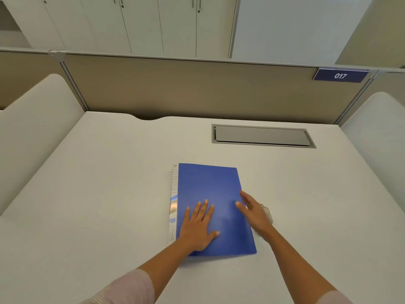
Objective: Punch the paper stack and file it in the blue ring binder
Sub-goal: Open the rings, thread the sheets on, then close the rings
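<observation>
A: Where does the blue ring binder (pixel 210 185) lie?
B: Closed and flat on the white table (pixel 98 183), straight under both hands. Its cover reaches on beyond the fingertips, away from the person.
A: And the left hand (pixel 198 229)?
B: Palm down on the cover's near half, fingers straight and slightly spread, thumb stuck out toward the right hand. It presses flat and curls round nothing.
A: The right hand (pixel 254 212)?
B: At the binder's right edge, fingers straight and loosely apart, thumb over the blue cover. The hand is a little blurred, so I cannot tell whether it touches the cover or hovers just above it.
A: Anything beside the hands?
B: Just left of the left hand runs the binder's white spine label (pixel 174 194), lined at its far end, with a blue patch of print nearer the wrist. Just right of the right hand, partly behind it, a pale blurred shape (pixel 267 212) lies on the table. I cannot tell what it is.
A: Further out?
B: Well beyond the right hand's fingertips a grey hatch (pixel 260 136) sits flush in the table. Behind that stands a beige partition (pixel 175 88), with a blue plate (pixel 340 75) reading 017 up to the right of both hands. A pale sleeve (pixel 131 286) covers the left arm near the elbow.
</observation>
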